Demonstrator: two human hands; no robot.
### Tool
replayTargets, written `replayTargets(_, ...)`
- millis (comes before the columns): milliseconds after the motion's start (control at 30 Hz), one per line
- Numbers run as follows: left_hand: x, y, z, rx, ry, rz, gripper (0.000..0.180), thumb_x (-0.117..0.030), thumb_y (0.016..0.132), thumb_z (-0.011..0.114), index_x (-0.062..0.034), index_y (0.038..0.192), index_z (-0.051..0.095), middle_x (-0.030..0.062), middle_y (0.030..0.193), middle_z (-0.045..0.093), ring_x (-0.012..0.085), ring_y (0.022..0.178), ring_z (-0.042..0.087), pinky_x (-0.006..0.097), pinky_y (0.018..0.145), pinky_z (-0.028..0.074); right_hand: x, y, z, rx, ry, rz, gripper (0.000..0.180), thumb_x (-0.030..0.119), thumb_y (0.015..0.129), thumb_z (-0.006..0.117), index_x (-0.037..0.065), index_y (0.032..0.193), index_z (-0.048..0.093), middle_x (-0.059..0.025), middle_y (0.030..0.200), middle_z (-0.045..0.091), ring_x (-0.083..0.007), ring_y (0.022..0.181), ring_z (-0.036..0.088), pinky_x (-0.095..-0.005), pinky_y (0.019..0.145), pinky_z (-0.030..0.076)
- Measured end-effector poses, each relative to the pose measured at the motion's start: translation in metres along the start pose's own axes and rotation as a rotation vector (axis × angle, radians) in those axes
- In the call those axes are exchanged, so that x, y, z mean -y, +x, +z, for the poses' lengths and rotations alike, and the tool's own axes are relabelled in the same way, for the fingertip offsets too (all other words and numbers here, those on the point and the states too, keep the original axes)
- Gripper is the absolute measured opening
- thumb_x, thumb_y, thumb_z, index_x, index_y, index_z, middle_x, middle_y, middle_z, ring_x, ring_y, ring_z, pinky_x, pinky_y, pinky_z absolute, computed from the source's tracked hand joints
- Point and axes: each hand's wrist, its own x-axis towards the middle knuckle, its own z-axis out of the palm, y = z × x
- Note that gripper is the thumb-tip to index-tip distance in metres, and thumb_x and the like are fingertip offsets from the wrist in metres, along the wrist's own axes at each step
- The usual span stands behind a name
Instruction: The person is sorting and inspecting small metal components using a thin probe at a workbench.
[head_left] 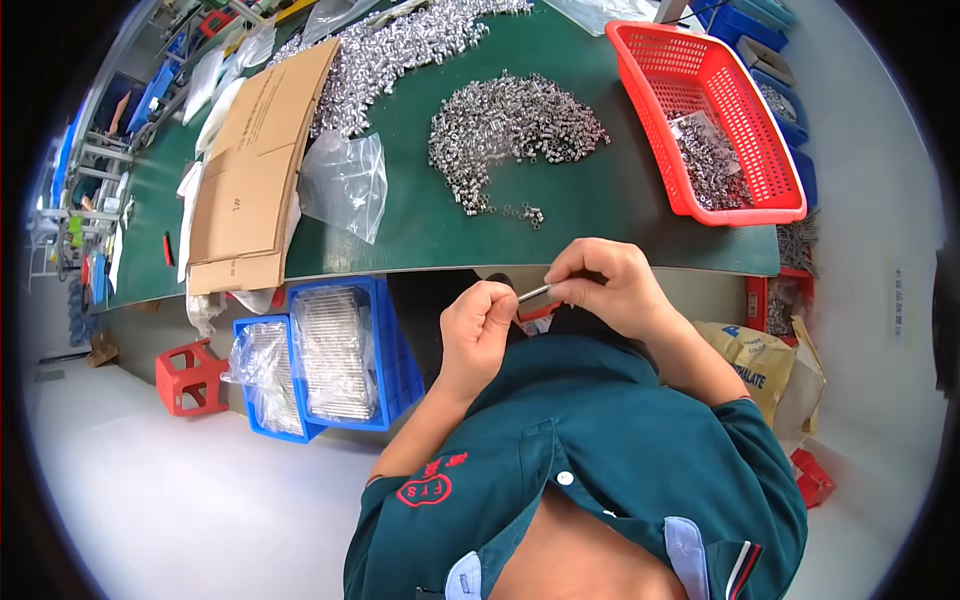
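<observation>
In front of my body, just off the table's near edge, a thin metal rod (534, 293) spans the gap between my two hands. My left hand (476, 332) is closed round its left end, thumb pressed along it. The fingertips of my right hand (606, 284) pinch the other end. What sits under the fingers at either end is hidden. Beyond my hands, on the green table (400, 225), lies a pile of small metal ring-like parts (515, 120), with a few loose ones (533, 215) at its near side.
A red perforated basket (690, 190) holding metal parts stands at the right. Left are a cardboard sheet (245, 170), a clear plastic bag (345, 185) and a larger heap of shiny parts (410, 50). Below the table are blue crates (385, 350) of metal rods and a red stool (190, 378).
</observation>
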Motion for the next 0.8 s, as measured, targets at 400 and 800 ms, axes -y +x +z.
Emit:
replayTargets(400, -0.006, 0.030, 0.001, 0.319, -1.092, -0.607, 0.024, -0.025, 0.093, 0.054, -0.0069, 0.079, 0.049, -0.0042, 0.059, 0.038, 0.0065, 0.052, 0.031, 0.022, 0.050, 0.026, 0.022, 0.019, -0.022, 0.083, -0.294, -0.561, 0.026, -0.001, 0.070, 0.070, 0.005, 0.095, 0.065, -0.0057, 0.082, 0.063, -0.0184, 0.072, 0.062, -0.0284, 0.064, 0.050)
replayTargets(800, -0.019, 0.068, 0.007, 0.269, -0.892, -0.498, 0.020, -0.021, 0.093, 0.057, -0.0057, 0.081, 0.053, -0.0041, 0.064, 0.045, 0.0046, 0.055, 0.036, 0.020, 0.052, 0.030, 0.045, 0.018, -0.042, -0.068, -0.343, -0.407, 0.030, -0.003, 0.068, 0.071, 0.002, 0.096, 0.063, -0.0071, 0.087, 0.062, -0.0161, 0.074, 0.060, -0.0272, 0.067, 0.050)
